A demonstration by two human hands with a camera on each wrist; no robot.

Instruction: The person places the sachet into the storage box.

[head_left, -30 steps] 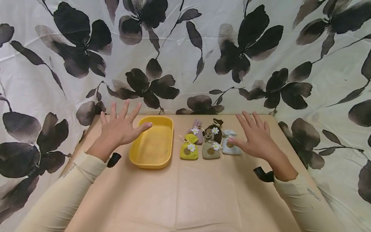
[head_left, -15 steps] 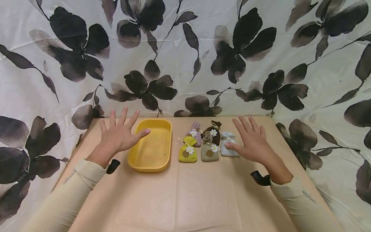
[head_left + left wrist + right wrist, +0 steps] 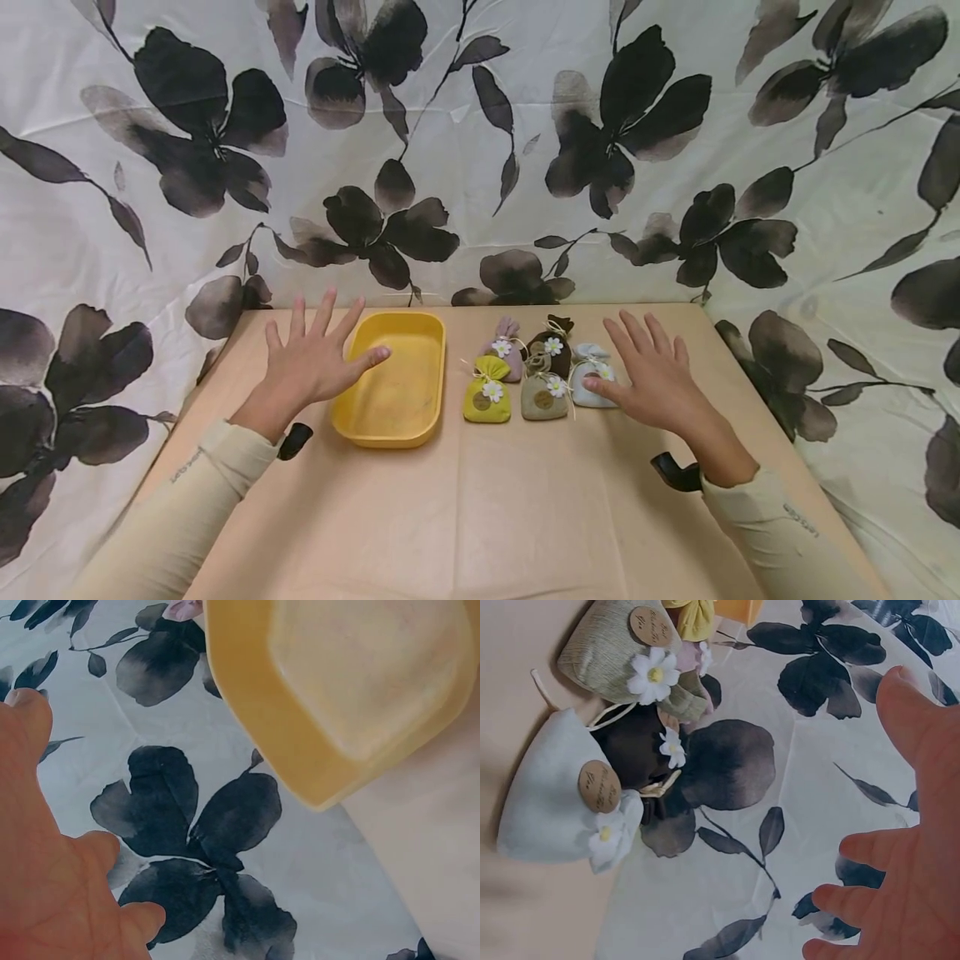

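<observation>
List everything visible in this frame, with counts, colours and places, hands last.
tray: 1, yellow, left of centre on the table, nothing in it.
pouches: 5, clustered right of the tray: yellow pouch front left, olive pouch front middle, pale blue pouch front right, pink pouch back left, brown pouch back middle.
table: 1, tan cover.
backdrop: 1, white with dark flowers, behind and at both sides.
left hand: open, thumb over the tray.
right hand: open, thumb by the pale blue pouch; contact unclear.

Your tray (image 3: 395, 379) sits left of the pouches (image 3: 542, 370); left hand (image 3: 311, 360) left of tray, right hand (image 3: 654, 372) right of pouches.
</observation>
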